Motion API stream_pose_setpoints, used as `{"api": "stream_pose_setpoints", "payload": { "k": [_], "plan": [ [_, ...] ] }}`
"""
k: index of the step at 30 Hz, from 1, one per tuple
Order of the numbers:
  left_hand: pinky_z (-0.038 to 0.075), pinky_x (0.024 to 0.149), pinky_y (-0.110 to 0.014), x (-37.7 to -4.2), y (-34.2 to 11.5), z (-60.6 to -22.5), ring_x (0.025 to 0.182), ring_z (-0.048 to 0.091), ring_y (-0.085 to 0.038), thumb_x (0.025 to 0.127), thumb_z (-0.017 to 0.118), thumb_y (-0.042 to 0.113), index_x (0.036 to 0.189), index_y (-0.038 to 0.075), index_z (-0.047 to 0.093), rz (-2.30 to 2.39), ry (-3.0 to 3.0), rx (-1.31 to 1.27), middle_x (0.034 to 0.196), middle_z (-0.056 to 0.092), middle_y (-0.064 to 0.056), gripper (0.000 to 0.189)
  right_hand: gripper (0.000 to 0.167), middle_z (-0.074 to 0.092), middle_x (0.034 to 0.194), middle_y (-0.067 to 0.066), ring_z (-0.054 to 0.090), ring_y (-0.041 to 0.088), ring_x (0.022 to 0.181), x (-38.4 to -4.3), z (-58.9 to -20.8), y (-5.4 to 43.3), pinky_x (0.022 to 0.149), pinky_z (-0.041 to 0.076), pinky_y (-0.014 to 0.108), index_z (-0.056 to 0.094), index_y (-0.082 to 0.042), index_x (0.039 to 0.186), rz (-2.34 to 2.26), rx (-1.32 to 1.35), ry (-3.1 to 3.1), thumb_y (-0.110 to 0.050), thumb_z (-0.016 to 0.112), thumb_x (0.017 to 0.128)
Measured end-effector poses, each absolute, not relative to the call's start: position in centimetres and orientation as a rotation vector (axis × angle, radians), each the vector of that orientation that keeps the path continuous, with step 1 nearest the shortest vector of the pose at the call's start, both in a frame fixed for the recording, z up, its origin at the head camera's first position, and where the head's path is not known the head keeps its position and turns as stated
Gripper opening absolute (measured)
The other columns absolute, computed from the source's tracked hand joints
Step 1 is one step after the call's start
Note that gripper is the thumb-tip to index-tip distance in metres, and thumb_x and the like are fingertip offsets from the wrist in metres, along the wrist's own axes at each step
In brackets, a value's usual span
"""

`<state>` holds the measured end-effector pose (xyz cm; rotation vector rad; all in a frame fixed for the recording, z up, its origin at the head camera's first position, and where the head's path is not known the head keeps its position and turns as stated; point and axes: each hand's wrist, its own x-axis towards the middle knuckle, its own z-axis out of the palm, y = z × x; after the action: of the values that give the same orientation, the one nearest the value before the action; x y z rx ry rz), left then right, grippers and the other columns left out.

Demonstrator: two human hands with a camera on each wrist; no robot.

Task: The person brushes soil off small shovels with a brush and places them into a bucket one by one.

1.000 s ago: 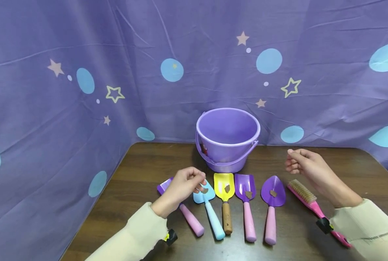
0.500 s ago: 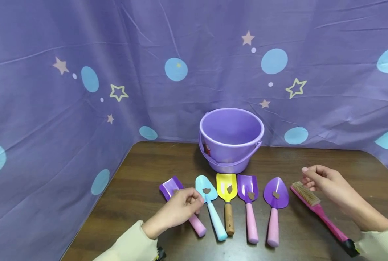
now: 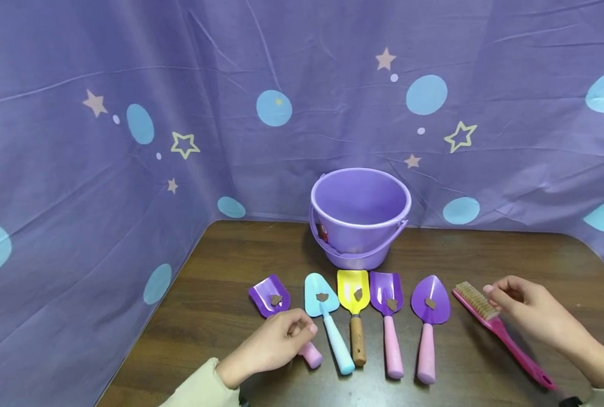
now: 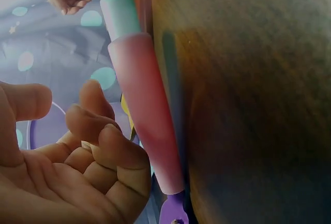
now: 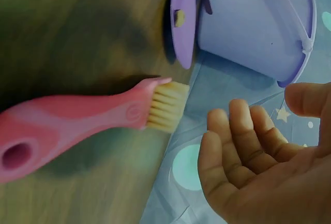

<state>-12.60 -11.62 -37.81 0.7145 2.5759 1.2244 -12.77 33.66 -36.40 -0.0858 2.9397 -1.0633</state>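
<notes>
My left hand point(image 3: 276, 342) hovers over the handle of the leftmost purple shovel point(image 3: 270, 295), fingers loosely bent and holding nothing. In the left wrist view that shovel's pink handle point(image 4: 142, 105) lies right beside the fingers point(image 4: 124, 149). On the right, my right hand point(image 3: 530, 308) is beside a pink brush point(image 3: 510, 345) with pale bristles point(image 3: 477, 301). The right wrist view shows its fingers point(image 5: 243, 125) loosely bent, with a gap between them and the brush bristles point(image 5: 168, 107); the palm holds nothing.
Beside the leftmost shovel lie a light blue shovel point(image 3: 337, 342), a yellow shovel point(image 3: 352, 288), a second purple shovel point(image 3: 392, 345) and a pointed purple trowel point(image 3: 430, 294). Brown flakes sit on their blades. A purple bucket point(image 3: 357, 243) stands behind them, before a patterned curtain point(image 3: 332, 85).
Both hands have come lower and nearer: the left from above the light blue shovel to the leftmost shovel's handle, the right down to beside the brush. The camera view has shifted slightly.
</notes>
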Motion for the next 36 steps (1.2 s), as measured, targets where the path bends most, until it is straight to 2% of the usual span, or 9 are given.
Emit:
{"api": "stream_pose_setpoints", "payload": {
  "k": [6,11,15,22,24,29,36],
  "plan": [
    [0.039,0.045,-0.023,-12.2,-11.7,-38.3,0.045,0.047,-0.003,0.096,0.055,0.031,0.095,0.015,0.063,1.226,2.55,0.688,0.058,0.053,0.009,0.017,0.035,0.062,0.086,0.003,0.052,0.007,0.074,-12.0,-37.4,34.6,0.059,0.041,0.028,0.059,-0.006,0.104,-0.869,-0.112,3.031,-0.039,0.049,0.098],
    [0.037,0.044,-0.023,-12.2,-11.6,-38.5,0.046,0.045,-0.002,0.095,0.056,0.033,0.094,0.018,0.063,1.157,2.574,0.694,0.055,0.05,0.01,0.016,0.037,0.066,0.092,0.006,0.06,0.021,0.084,-11.7,-37.9,35.4,0.063,0.044,0.037,0.062,-0.007,0.101,-0.779,-0.091,3.071,-0.042,0.053,0.095],
    [0.035,0.044,-0.023,-12.1,-11.5,-38.5,0.046,0.044,-0.001,0.093,0.058,0.034,0.094,0.018,0.064,1.068,2.626,0.719,0.055,0.047,0.01,0.016,0.048,0.067,0.097,0.012,0.062,0.032,0.09,-11.5,-38.3,36.0,0.066,0.046,0.041,0.062,-0.002,0.106,-0.751,-0.055,3.043,-0.047,0.053,0.094],
    [0.035,0.049,-0.021,-12.0,-11.6,-38.8,0.055,0.042,0.0,0.091,0.06,0.034,0.093,0.02,0.065,0.974,2.693,0.736,0.061,0.047,0.012,0.015,0.07,0.065,0.105,0.013,0.061,0.03,0.095,-11.4,-39.2,37.4,0.07,0.047,0.041,0.05,0.012,0.123,-0.676,-0.074,2.855,-0.051,0.05,0.094],
    [0.035,0.05,-0.021,-11.9,-11.6,-38.9,0.055,0.043,0.0,0.09,0.061,0.034,0.093,0.02,0.065,0.963,2.703,0.733,0.062,0.047,0.012,0.015,0.073,0.064,0.107,0.015,0.06,0.032,0.096,-11.4,-39.4,37.7,0.072,0.048,0.043,0.047,0.016,0.124,-0.665,-0.079,2.813,-0.051,0.05,0.093],
    [0.035,0.051,-0.022,-11.4,-11.9,-38.9,0.056,0.043,-0.001,0.088,0.062,0.035,0.096,0.019,0.062,0.855,2.78,0.7,0.063,0.048,0.013,0.018,0.071,0.063,0.1,0.01,0.059,0.03,0.092,-11.2,-40.1,37.7,0.07,0.049,0.044,0.051,0.014,0.118,-0.631,-0.067,2.769,-0.051,0.056,0.09],
    [0.036,0.055,-0.025,-11.2,-12.2,-39.1,0.064,0.048,-0.005,0.088,0.063,0.037,0.097,0.019,0.064,0.792,2.844,0.638,0.074,0.054,0.013,0.02,0.055,0.056,0.078,-0.002,0.051,0.016,0.075,-10.8,-40.7,36.9,0.061,0.042,0.035,0.057,0.001,0.101,-0.563,-0.066,2.843,-0.052,0.063,0.086]
  ]
}}
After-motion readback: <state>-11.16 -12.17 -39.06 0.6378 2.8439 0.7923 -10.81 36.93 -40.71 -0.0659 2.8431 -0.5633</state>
